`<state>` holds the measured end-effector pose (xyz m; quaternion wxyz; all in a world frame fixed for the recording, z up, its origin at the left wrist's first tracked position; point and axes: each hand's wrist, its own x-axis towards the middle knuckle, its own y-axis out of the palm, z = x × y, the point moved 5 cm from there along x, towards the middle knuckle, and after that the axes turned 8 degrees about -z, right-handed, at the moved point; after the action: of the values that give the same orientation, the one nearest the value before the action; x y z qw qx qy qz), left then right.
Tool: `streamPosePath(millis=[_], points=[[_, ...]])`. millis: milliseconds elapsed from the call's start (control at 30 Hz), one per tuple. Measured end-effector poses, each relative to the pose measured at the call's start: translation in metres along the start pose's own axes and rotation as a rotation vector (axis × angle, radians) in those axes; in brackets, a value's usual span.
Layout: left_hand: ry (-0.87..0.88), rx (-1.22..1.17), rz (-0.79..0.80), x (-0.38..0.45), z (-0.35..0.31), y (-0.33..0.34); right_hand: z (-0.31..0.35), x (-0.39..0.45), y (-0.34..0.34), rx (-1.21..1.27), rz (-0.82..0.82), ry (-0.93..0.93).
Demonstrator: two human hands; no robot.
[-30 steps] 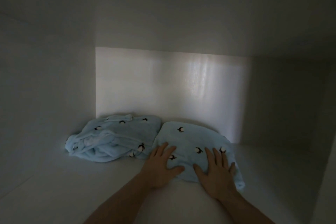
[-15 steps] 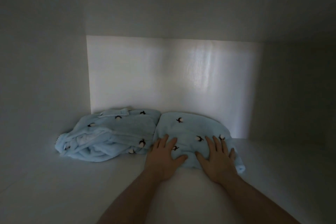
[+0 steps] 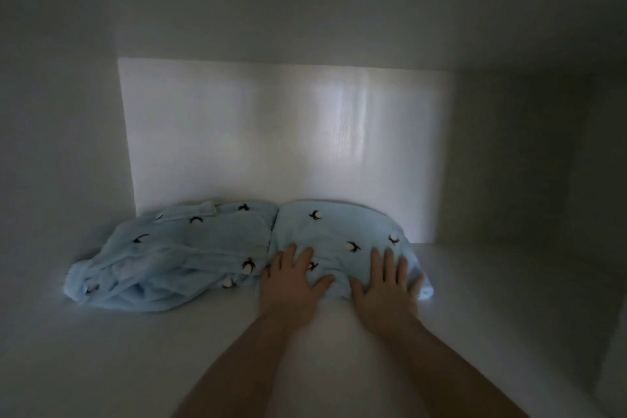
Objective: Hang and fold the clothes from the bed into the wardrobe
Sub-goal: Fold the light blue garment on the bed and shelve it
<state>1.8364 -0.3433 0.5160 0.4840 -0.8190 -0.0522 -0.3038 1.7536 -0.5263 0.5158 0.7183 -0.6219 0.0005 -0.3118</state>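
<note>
Your folded garment (image 3: 339, 234), pale blue with small dark-and-white motifs, lies on the wardrobe shelf (image 3: 169, 349) close to the back panel (image 3: 271, 132), and both of your hands press flat on its near edge. Your left hand (image 3: 291, 285) and right hand (image 3: 386, 288) have fingers spread and apart, gripping nothing, only bearing down on the cloth. Just left of the folded garment, touching it along one seam, sits a second blue garment (image 3: 169, 254), looser and rumpled, its near end trailing away from the back panel. The risk here is in how you lift off: drag your palms toward you and the soft fleece will likely slide and open the fold. Nudge it sideways and you may bunch it into the rumpled neighbour. The dim light also hides whether its right corner is tucked under.
</note>
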Motion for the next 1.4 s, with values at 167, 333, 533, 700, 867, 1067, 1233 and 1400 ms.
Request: streamPosePath(millis=[167,333,533,700,867,1067,1233,1400], points=[[0.040,0.039,-0.048,-0.008,-0.006,-0.010,-0.009,-0.048,-0.009,0.029,0.131,0.062],[0.105,0.112,-0.022,-0.029,-0.015,-0.027,-0.009,-0.100,-0.032,-0.053,0.206,0.107],[0.319,0.029,0.190,-0.092,-0.021,-0.058,-0.008,-0.184,-0.069,-0.018,0.200,0.093],[0.421,-0.060,0.593,-0.175,-0.049,-0.087,-0.019,-0.283,-0.112,0.017,0.117,0.056],[0.595,-0.154,0.696,-0.270,-0.115,-0.146,-0.059,-0.419,-0.169,0.279,0.035,0.289],[0.880,-0.612,0.813,-0.468,-0.217,-0.230,-0.142,-0.653,-0.269,0.209,-0.180,0.602],[1.224,-0.621,0.878,-0.654,-0.299,-0.276,-0.174,-0.870,-0.345,0.164,-0.301,0.905],[1.435,-0.692,1.058,-0.819,-0.353,-0.323,-0.174,-1.057,-0.390,0.152,-0.469,1.200]])
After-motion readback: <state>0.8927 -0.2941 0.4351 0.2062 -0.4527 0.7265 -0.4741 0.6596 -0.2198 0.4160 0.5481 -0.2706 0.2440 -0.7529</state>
